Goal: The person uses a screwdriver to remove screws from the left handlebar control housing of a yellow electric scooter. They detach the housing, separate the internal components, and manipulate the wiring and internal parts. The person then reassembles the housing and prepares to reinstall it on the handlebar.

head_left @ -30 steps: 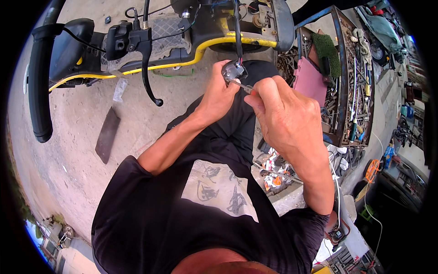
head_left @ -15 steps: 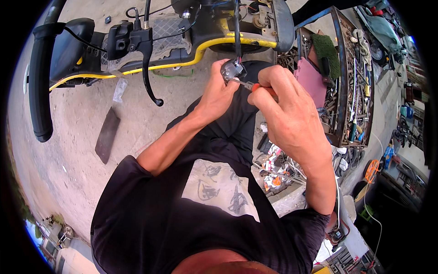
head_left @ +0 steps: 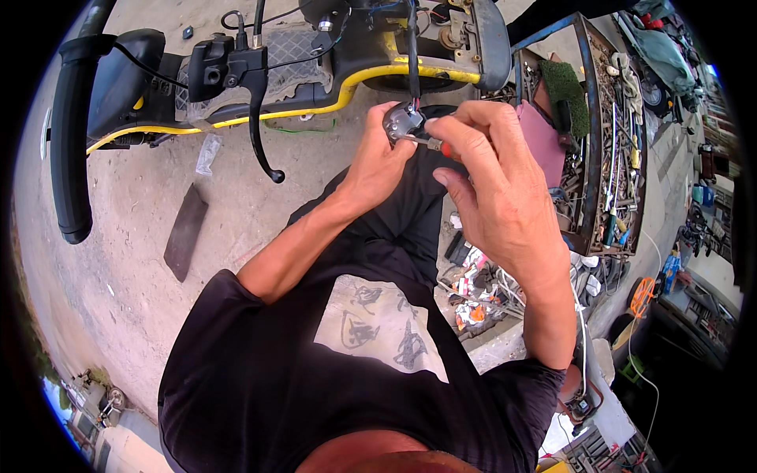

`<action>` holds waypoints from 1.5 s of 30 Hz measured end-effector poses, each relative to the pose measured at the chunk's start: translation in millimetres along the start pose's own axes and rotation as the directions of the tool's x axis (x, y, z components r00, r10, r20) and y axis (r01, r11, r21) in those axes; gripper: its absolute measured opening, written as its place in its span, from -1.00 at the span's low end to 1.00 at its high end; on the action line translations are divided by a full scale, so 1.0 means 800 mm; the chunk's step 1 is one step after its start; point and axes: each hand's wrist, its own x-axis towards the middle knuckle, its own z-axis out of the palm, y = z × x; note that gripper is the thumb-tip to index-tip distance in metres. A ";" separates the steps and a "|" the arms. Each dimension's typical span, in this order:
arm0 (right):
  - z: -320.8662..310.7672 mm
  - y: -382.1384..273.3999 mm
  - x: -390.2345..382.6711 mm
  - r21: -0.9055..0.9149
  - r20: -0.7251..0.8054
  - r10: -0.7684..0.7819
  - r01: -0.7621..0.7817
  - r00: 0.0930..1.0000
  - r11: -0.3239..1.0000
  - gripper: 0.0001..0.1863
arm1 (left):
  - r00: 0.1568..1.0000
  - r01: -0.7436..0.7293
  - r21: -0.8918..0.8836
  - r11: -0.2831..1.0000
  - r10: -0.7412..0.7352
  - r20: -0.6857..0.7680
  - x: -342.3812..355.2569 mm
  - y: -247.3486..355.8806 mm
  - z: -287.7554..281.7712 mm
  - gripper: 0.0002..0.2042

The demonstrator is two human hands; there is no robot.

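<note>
My left hand [head_left: 378,158] grips a small silver-and-black metal housing [head_left: 400,121] on the end of a dark cable [head_left: 412,59]. A screwdriver [head_left: 446,149] with a red handle has its metal shaft against the housing's lower right. My right hand [head_left: 490,185] is loosely curled over that handle, which is mostly hidden by the fingers; its thumb sits lower, lifted from the handle, and a fingertip is close beside the housing. Both hands are above my dark-trousered legs.
A yellow-and-black scooter body [head_left: 355,75] lies beyond, with a handlebar grip [head_left: 72,158] and brake lever [head_left: 259,118] at left. A metal tool cart [head_left: 582,39] stands right, above scattered debris [head_left: 473,311]. A dark flat plate [head_left: 185,232] and plastic wrapper [head_left: 206,156] lie on the concrete.
My right hand's fingers have moved up and forward toward the housing, and its thumb has come away from the handle's end. My left hand and the housing are nearly unchanged.
</note>
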 end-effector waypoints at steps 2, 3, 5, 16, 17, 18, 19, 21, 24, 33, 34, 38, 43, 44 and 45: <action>-0.008 -0.016 -0.001 -0.114 0.043 0.222 -0.216 0.974 0.970 -0.76 | 1.000 0.013 0.033 0.999 -0.013 0.001 0.000 0.000 -0.001 -0.49; -0.010 -0.019 -0.002 -0.173 0.072 0.301 -0.285 0.951 0.943 -0.76 | 0.999 0.031 0.030 0.999 -0.031 0.008 0.001 -0.006 -0.003 -0.48; -0.005 -0.015 -0.010 -0.274 0.173 0.346 -0.292 0.922 0.916 -0.76 | 0.999 0.051 -0.004 0.999 -0.051 0.016 0.002 -0.013 -0.004 -0.48; -0.002 -0.010 -0.012 -0.214 0.026 0.242 -0.231 0.970 0.949 -0.74 | 0.998 0.062 -0.046 0.997 -0.061 0.021 0.002 -0.013 -0.001 -0.48; 0.001 -0.005 -0.015 -0.272 0.043 0.219 -0.200 0.975 0.941 -0.75 | 0.998 0.061 -0.063 0.996 -0.060 0.021 0.002 -0.014 -0.002 -0.48; 0.003 -0.002 -0.015 -0.149 0.034 0.122 -0.116 0.992 0.982 -0.79 | 0.998 0.060 -0.080 0.995 -0.059 0.020 0.002 -0.016 -0.002 -0.49; 0.003 0.003 -0.013 -0.088 0.038 0.009 -0.006 0.999 0.996 -0.78 | 0.998 0.059 -0.098 0.993 -0.058 0.020 0.002 -0.016 -0.002 -0.49; 0.001 0.007 -0.010 -0.008 0.027 -0.099 0.100 0.995 0.995 -0.74 | 0.999 0.045 -0.111 0.993 -0.043 0.020 -0.001 -0.007 0.000 -0.49; -0.001 -0.009 -0.006 -0.021 -0.016 0.025 -0.026 1.000 0.999 -0.68 | 0.999 0.047 -0.052 0.998 -0.046 0.013 0.000 -0.008 -0.001 -0.48; 0.008 0.008 -0.012 0.009 -0.083 -0.106 0.107 0.991 0.994 -0.66 | 0.999 0.044 -0.095 0.995 -0.042 0.022 0.001 -0.009 0.000 -0.47; 0.007 0.006 -0.012 0.027 -0.097 -0.104 0.107 0.990 0.994 -0.66 | 0.999 0.025 -0.117 0.993 -0.023 0.024 0.001 -0.008 0.001 -0.47; 0.008 -0.008 -0.015 0.011 -0.053 0.180 -0.180 0.982 0.984 -0.62 | 0.998 0.050 0.003 0.999 -0.050 0.032 0.002 -0.009 -0.002 -0.47; 0.014 0.008 -0.017 0.031 -0.123 -0.089 0.093 0.988 0.995 -0.58 | 0.999 0.049 -0.048 0.998 -0.048 0.025 0.002 -0.017 -0.003 -0.47; 0.014 0.008 -0.017 0.071 -0.124 -0.084 0.093 0.989 0.993 -0.58 | 0.999 0.042 -0.069 0.997 -0.040 0.025 0.002 -0.017 -0.002 -0.47; 0.013 0.006 -0.017 0.111 -0.124 -0.078 0.092 0.989 0.990 -0.59 | 0.999 0.035 -0.089 0.995 -0.033 0.025 0.002 -0.016 -0.001 -0.47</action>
